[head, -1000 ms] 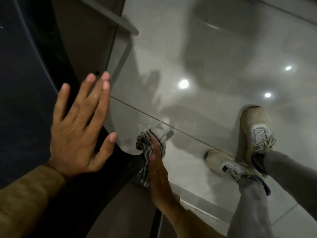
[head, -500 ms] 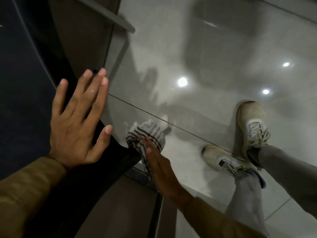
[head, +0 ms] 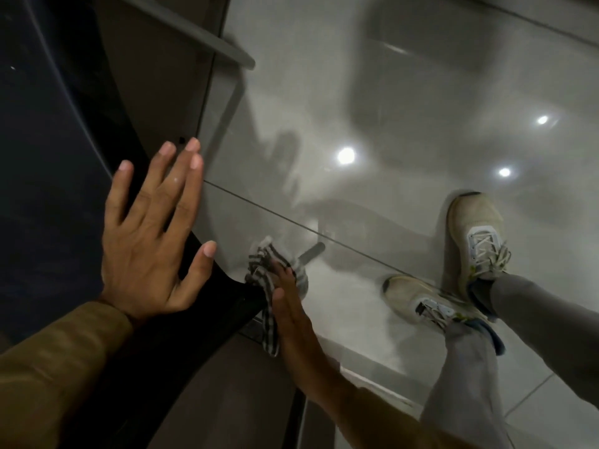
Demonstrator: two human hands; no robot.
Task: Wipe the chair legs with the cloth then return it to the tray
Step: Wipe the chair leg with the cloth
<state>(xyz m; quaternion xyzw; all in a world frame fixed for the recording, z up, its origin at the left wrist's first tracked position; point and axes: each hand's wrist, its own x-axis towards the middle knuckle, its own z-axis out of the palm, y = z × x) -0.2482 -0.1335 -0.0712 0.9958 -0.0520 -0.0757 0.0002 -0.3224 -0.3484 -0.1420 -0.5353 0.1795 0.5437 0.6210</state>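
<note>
A person bends over a dark chair, seen from above, looking down past their own arms to a glossy grey tiled floor. The left hand lies flat and spread wide, fingers apart, palm pressed on the chair's black curved edge at the left of the scene; it grips nothing. An ochre sleeve covers that forearm.

Near the middle, the right hand reaches down with its fingers straight and held together, pressing a striped cloth against the chair's frame. The cloth is white with dark stripes, bunched under the fingertips, with one loose end hanging along the near side of the palm. Whether the thumb curls around the cloth cannot be told. Just beyond the cloth, a short grey chair leg pokes out to the right, low over the floor, its tip uncovered.

To the right stand the person's two pale lace-up shoes, one farther and one nearer, with grey trouser legs above them. Round ceiling lights reflect as bright spots on the tiles in the far right area.
</note>
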